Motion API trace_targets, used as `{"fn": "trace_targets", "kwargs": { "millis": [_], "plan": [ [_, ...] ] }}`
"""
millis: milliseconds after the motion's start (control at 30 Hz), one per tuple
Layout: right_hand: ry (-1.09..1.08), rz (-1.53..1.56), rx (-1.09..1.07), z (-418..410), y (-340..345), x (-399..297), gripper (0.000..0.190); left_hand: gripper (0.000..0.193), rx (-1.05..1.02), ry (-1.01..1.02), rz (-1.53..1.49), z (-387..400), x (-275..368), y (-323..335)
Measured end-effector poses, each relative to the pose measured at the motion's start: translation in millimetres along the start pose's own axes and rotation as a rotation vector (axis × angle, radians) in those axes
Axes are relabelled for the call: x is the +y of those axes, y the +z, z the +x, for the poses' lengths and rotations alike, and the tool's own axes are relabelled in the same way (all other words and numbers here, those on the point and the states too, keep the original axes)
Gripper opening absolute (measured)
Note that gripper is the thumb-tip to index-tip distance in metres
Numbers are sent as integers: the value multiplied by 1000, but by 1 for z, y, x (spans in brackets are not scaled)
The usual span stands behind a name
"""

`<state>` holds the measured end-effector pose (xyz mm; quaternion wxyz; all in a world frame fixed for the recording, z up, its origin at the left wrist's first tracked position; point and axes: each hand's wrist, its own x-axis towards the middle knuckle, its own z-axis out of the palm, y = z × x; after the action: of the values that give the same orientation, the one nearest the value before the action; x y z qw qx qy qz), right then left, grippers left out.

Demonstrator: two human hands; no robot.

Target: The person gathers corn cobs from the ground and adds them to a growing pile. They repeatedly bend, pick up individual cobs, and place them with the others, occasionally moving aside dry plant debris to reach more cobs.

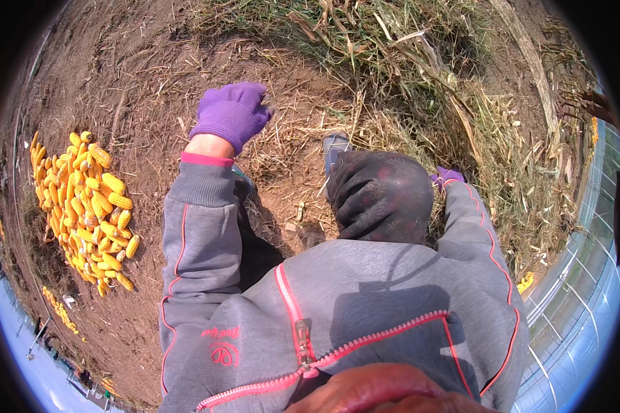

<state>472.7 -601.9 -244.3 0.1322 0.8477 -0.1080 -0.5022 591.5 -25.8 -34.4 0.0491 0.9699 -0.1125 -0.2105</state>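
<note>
My left hand [232, 114], in a purple knit glove, is raised over bare soil and scattered straw. Its fingers are curled, its back faces the camera, and the palm is hidden; no object shows in it. My right hand [448, 176], also in a purple glove, is low beside my bent knee, at the edge of dry stalks and grass [475, 129]. The sleeve and stalks partly hide it, so its grip cannot be made out. The knee [382, 199] is covered by dark patterned cloth, with a shoe [337, 147] just beyond it.
A heap of husked yellow corn cobs [90, 211] lies on the soil at the left. More cobs [59, 310] lie farther off at the lower left, and a few [525, 282] at the right. Cut stalks and grass spread across the top and right. A clear-sheeted framed structure [573, 310] borders the right.
</note>
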Motion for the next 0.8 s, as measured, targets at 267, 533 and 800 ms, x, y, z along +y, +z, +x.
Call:
{"fn": "trace_targets", "kwargs": {
  "millis": [267, 533, 800],
  "plan": [
    [-479, 321, 585, -85, -93, -85, 54, 44, 36, -26, -101, -12, -13, 4],
    [-494, 332, 891, -217, -64, -53, 61, 48, 605, -181, 170, -143, -15, 28],
    [-153, 391, 857, -227, 78, -70, 52, 44, 504, -472, 21, -210, -13, 46]
  ]
}}
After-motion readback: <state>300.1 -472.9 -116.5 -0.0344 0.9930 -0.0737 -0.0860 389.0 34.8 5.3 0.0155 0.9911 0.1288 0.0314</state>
